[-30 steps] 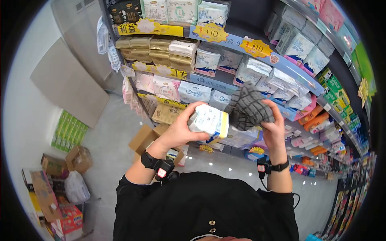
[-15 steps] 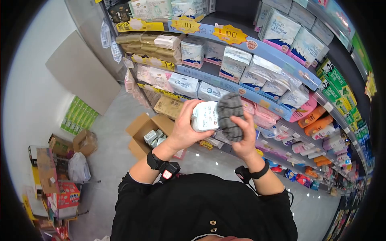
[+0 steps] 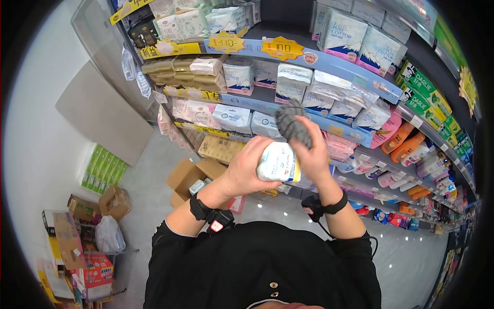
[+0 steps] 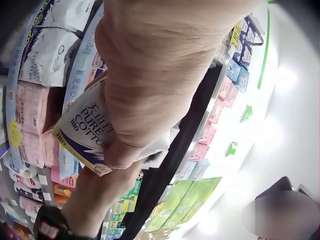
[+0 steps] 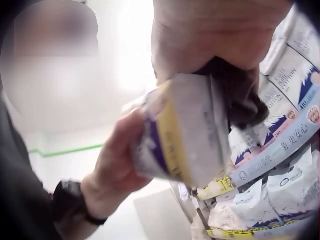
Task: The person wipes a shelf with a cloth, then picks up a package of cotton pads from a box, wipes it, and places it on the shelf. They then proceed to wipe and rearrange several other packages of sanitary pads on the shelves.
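Observation:
My left hand (image 3: 242, 167) grips a white pack of sanitary pads (image 3: 278, 162) with a yellow and blue edge, held up in front of my chest. "PURE COTTON" and "180" can be read on the pack (image 4: 85, 125) in the left wrist view. With my right hand (image 3: 313, 152) I hold a bunched grey checked cloth (image 3: 290, 123) at the pack's far right side. In the right wrist view the dark cloth (image 5: 245, 102) overlaps the pack's edge, and the left hand (image 5: 117, 150) holds the pack's other end. The right palm hides part of the cloth.
Shelves (image 3: 350, 85) full of similar packs stand ahead, with bottles (image 3: 404, 147) and toothpaste boxes (image 3: 422, 98) to the right. An open cardboard box (image 3: 180, 177) with packs inside sits on the floor. At the lower left is a cart piled with boxes (image 3: 95, 275).
The right hand brought the cloth leftward against the pack's right side, then up to its far edge. The left hand still holds the pack, now slightly further right than half a second ago.

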Tool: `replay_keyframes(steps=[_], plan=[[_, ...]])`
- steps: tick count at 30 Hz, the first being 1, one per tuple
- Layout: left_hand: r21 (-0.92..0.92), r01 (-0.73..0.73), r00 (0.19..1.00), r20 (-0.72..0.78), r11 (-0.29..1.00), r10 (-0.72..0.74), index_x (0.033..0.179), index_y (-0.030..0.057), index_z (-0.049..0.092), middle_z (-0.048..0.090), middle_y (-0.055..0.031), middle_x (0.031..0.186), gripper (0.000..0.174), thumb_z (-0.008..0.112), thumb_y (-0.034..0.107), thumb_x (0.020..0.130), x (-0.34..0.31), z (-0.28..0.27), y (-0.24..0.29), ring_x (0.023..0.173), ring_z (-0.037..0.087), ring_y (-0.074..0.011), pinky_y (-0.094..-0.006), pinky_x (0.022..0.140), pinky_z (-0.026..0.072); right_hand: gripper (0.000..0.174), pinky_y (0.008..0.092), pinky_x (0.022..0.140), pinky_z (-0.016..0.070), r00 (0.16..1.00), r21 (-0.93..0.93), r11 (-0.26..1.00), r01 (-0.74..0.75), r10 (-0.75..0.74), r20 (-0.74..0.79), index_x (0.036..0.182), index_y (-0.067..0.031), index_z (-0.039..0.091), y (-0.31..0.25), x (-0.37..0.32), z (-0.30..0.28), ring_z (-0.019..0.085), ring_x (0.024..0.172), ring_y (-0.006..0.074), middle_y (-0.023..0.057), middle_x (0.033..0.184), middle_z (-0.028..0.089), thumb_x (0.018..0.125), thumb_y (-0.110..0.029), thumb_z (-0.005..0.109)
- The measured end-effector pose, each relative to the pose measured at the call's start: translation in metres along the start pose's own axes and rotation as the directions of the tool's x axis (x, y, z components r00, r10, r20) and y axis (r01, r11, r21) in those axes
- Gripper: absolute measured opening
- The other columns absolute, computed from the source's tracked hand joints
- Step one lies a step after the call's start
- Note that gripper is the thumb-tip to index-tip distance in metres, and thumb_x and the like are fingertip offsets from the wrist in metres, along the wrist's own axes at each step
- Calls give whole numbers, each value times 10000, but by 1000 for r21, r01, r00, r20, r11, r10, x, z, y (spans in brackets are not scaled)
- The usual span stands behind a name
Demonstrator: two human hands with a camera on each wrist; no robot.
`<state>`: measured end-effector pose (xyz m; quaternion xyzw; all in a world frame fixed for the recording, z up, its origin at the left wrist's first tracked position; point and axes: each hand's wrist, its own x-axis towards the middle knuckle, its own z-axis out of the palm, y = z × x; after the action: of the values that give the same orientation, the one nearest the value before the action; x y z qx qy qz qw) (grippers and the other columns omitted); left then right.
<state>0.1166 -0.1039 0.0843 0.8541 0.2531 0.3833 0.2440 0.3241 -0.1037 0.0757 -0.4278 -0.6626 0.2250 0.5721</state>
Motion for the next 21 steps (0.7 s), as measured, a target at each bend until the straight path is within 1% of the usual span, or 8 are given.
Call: replay_keyframes(steps=[1, 2, 4, 7, 13, 16, 18, 21], plan=[[-7, 3, 1000, -2, 1000, -3, 1240, -14, 482, 524, -154, 1181, 779, 865, 185, 592, -2, -5, -1, 1083, 536, -319, -385, 949, 424, 421, 369, 948, 473, 961, 307, 913, -269, 275, 24, 1263, -46, 540, 12, -2, 5, 588, 1123, 274, 123, 1215, 615, 857, -117, 630], [-24, -36, 998, -45, 999, 35, 1234, -10, 478, 525, -163, 1177, 778, 861, 185, 585, -1, -11, -3, 1098, 524, -338, -396, 958, 419, 421, 369, 948, 473, 961, 300, 915, -271, 276, 27, 1263, -46, 540, 17, -6, 8, 588, 1123, 274, 123, 1215, 615, 857, -117, 630], [-70, -17, 993, -114, 997, 9, 1264, 8, 474, 509, -164, 1219, 817, 869, 191, 573, -1, -27, -5, 1159, 493, -345, -401, 993, 397, 356, 328, 923, 491, 771, 680, 480, -554, 603, 203, 1277, -24, 524, 20, -18, 14, 617, 1072, 214, 72, 1214, 619, 964, -194, 535], [-106, -93, 979, -192, 990, 71, 1313, 29, 466, 485, -159, 1272, 844, 869, 188, 588, -2, -40, -22, 1226, 456, -337, -403, 1029, 373, 440, 364, 955, 478, 731, 812, 224, -539, 604, 318, 1336, -71, 478, 11, -35, 35, 587, 1126, 209, 100, 1256, 589, 974, -318, 524], [-661, 251, 963, 96, 707, -253, 1512, 77, 213, 304, -89, 1479, 1063, 840, 183, 660, -14, -49, -77, 1325, 360, -188, -362, 1076, 346, 599, 325, 1001, 417, 884, 725, 619, -303, 467, -29, 1423, -62, 373, -10, -27, 70, 518, 1186, 188, 89, 1317, 520, 875, 21, 598], [-860, 205, 977, 148, 467, -157, 1502, 81, 240, 357, -93, 1462, 897, 759, 227, 786, -17, -48, -87, 1316, 391, -185, -365, 1061, 369, 628, 306, 974, 416, 923, 491, 837, -242, 354, -148, 1376, -48, 436, -15, -33, 77, 540, 1130, 197, 101, 1244, 543, 788, 73, 619], [-933, 310, 882, 212, 180, -420, 1475, 88, 296, 440, -99, 1417, 668, 617, 279, 921, -13, -48, -85, 1297, 440, -208, -397, 1065, 374, 629, 308, 955, 423, 971, 229, 964, -136, 176, -164, 1341, -41, 473, -19, -34, 74, 549, 1103, 211, 112, 1209, 546, 742, 74, 629], [-950, 272, 850, 312, -154, -424, 1436, 98, 355, 523, -94, 1343, 521, 513, 304, 984, -14, -51, -97, 1247, 502, -225, -413, 1050, 395, 627, 334, 941, 431, 989, -107, 993, 43, -58, -139, 1255, -33, 557, -36, -29, 68, 555, 1074, 266, 150, 1161, 542, 644, 81, 641]])
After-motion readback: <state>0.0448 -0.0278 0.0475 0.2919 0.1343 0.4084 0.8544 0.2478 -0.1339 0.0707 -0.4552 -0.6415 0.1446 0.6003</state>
